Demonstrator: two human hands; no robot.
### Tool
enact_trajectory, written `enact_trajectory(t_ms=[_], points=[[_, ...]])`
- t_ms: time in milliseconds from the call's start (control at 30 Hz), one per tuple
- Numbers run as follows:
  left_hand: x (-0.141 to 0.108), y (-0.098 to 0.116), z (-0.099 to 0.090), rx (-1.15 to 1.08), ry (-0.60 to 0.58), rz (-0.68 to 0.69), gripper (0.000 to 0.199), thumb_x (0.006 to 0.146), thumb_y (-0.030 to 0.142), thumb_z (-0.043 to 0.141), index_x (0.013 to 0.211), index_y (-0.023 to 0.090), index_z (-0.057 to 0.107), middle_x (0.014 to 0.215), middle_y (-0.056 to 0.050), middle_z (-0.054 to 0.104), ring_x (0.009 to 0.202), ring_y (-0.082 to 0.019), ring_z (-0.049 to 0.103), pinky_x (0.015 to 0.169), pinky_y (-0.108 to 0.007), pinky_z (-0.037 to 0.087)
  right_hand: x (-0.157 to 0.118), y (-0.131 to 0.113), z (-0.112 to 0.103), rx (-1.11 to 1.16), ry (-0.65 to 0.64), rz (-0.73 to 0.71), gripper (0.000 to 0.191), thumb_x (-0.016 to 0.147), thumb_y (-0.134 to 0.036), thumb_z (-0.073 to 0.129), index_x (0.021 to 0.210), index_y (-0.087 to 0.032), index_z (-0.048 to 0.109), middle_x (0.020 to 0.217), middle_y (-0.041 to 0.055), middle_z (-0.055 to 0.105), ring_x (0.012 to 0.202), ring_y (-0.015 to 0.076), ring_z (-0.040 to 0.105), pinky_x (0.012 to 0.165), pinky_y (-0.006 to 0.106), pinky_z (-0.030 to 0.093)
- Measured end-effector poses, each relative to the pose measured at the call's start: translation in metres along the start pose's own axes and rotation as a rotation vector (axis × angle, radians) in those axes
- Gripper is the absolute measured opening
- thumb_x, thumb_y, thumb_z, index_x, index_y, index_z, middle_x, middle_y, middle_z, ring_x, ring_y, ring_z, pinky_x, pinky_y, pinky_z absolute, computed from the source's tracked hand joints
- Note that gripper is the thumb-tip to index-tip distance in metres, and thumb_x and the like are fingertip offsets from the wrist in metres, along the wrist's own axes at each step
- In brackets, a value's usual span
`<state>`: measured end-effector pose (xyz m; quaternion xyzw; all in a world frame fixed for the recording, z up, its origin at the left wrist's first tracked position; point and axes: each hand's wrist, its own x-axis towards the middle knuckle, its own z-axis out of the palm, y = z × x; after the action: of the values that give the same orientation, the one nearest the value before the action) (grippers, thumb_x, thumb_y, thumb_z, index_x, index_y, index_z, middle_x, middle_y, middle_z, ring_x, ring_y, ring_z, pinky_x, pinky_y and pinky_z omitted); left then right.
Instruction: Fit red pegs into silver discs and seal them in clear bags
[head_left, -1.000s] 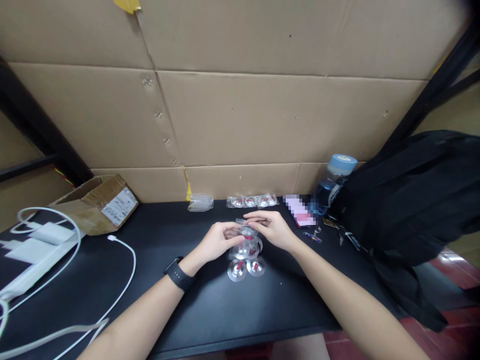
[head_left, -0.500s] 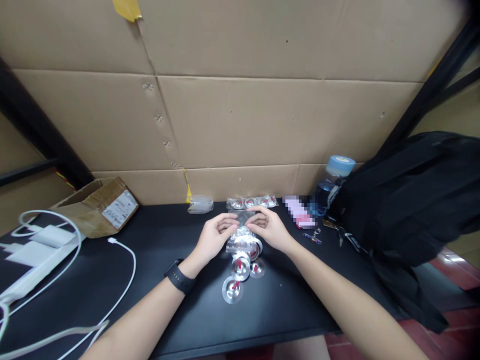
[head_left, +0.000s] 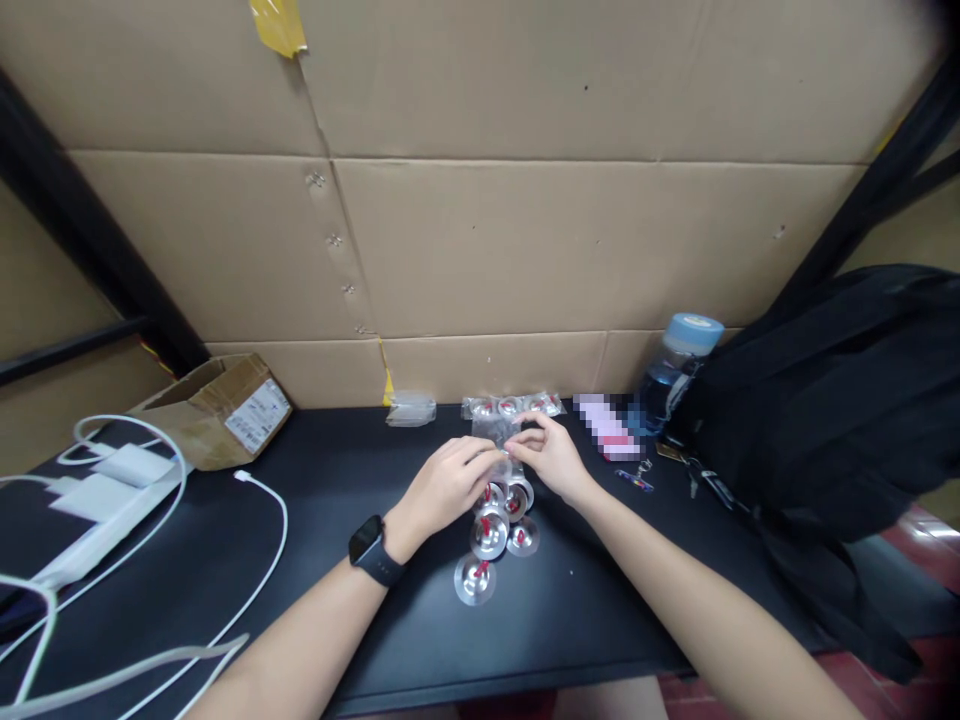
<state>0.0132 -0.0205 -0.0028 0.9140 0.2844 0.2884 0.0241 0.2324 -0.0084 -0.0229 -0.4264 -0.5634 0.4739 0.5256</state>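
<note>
A small clear plastic bag [head_left: 491, 428] is between my hands above the black table. My left hand [head_left: 448, 482], with a dark watch on its wrist, pinches the bag's near part, its fingertips partly hiding it. My right hand [head_left: 553, 460] has thumb and index finger closed on the bag's right edge. Just below the hands lie several shiny round metal discs with red pieces on them: one disc [head_left: 475, 579] is nearest to me, another disc [head_left: 489, 533] sits above it, and a third disc [head_left: 523, 538] is to the right.
Bagged discs [head_left: 511, 406] line the back edge, beside a stack of clear bags [head_left: 411, 409]. At left are a cardboard box [head_left: 217, 410], a power strip [head_left: 112, 515] and white cables. A bottle [head_left: 679, 370], a blurred pink item [head_left: 607, 425], keys and a black backpack [head_left: 832, 440] stand right.
My left hand has come rightward over the bag, its fingertips now close to the right hand's. The bag's near part has lifted or shifted, showing more discs. The view has turned slightly left.
</note>
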Motion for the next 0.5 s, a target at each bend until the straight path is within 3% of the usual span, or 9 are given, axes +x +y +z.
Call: enact_trajectory(t_ms=[133,333,500], points=[[-0.002,-0.029,-0.015,0.087,-0.057,-0.066,0.023,0.096,0.017,0.053,0.102,0.024,0.075,0.102,-0.008,0.075,0.095,-0.024,0.067,0.087,-0.037,0.048,0.0,0.0,0.003,-0.062,0.028,-0.063,0.042,0.079,-0.041,0.077,0.11,-0.022,0.058,0.091,0.0056,0.075,0.084,0.0205,0.073,0.075,0.033,0.059],[-0.031,-0.106,-0.061,0.132,-0.164,-0.359,0.022,0.078,0.012,0.06,0.083,0.027,0.077,0.085,-0.001,0.075,0.077,-0.02,0.069,0.075,-0.029,0.05,0.006,0.002,-0.007,-0.097,0.051,-0.054,0.038,0.082,-0.044,0.072,0.109,-0.022,0.058,0.094,0.005,0.072,0.084,0.019,0.07,0.071,0.03,0.055],[-0.048,-0.142,-0.049,0.293,0.02,-0.447,0.024,0.089,0.02,0.054,0.098,0.023,0.076,0.104,-0.007,0.078,0.098,-0.025,0.071,0.093,-0.035,0.05,0.01,0.007,-0.011,-0.095,0.043,-0.047,0.037,0.081,-0.043,0.072,0.108,-0.021,0.058,0.093,0.0048,0.071,0.084,0.019,0.069,0.07,0.03,0.052]])
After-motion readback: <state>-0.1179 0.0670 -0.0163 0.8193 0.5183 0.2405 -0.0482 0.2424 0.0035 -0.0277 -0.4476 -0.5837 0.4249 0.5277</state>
